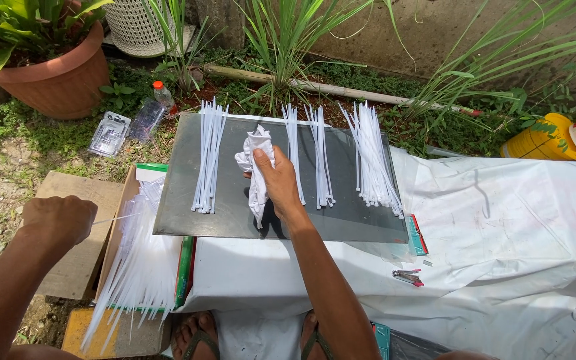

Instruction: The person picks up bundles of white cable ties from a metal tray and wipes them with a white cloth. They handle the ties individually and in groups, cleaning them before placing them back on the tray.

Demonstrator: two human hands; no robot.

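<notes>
My right hand (279, 181) grips a crumpled white cloth (256, 160) and presses it on a dark grey board (231, 207). Bundles of white cable ties lie on the board: one bundle (208, 157) left of the cloth, two thin bundles (307, 153) just right of my hand, and a thicker bundle (373, 157) at the far right. My left hand (58, 219) is closed in a fist over the left side, pinching a single white cable tie (116, 217) above a cardboard box (116, 227) full of loose cable ties (138, 267).
The board rests on a white sheet (501, 233) covering a low table. A terracotta plant pot (55, 73), a clear plastic bottle (151, 110), a clear blister pack (109, 133), a yellow container (543, 139) and a small cutter (408, 277) lie around. My sandalled feet (198, 337) show below.
</notes>
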